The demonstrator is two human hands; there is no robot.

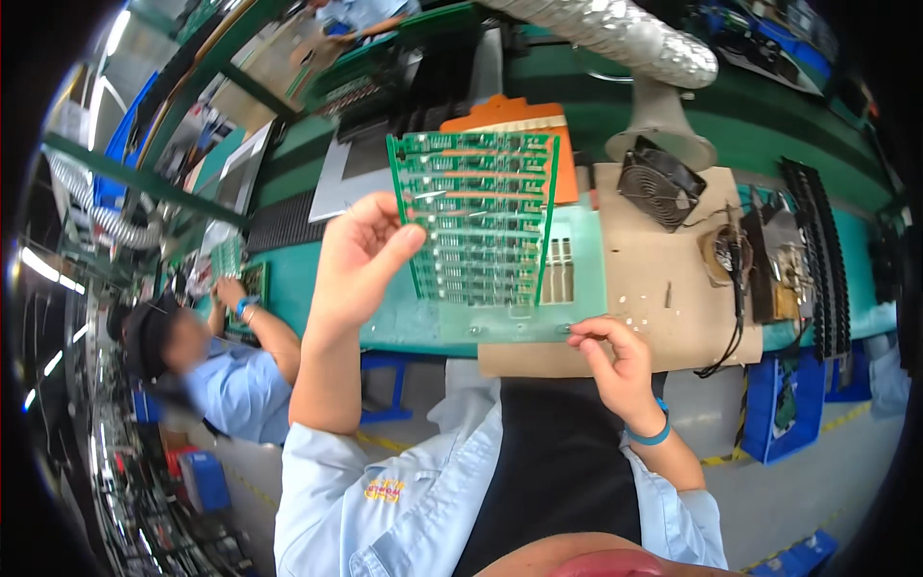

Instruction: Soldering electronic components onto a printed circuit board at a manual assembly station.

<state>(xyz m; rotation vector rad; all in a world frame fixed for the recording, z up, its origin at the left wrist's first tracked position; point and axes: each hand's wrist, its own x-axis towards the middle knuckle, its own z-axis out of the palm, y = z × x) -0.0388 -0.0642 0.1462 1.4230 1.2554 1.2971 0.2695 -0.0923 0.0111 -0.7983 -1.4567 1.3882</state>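
Note:
My left hand (370,255) is closed on the left edge of a panel of green circuit boards (478,219), thumb in front. The panel is raised and tilted, with several rows of small parts facing me. Below and partly behind it lies a translucent green fixture plate (519,327) with slots and small metal pins. My right hand (620,363) has its fingers bent together at the plate's near right corner, by a pin, and appears to grip that corner. A blue wristband (652,428) is around my right wrist.
Brown cardboard (639,260) covers the bench at right, bearing a black fan (661,186) and a soldering iron with its stand (738,255). An orange clipboard (505,113) lies behind the panel. A silver duct (625,34) hangs overhead. A co-worker (240,375) sits at left.

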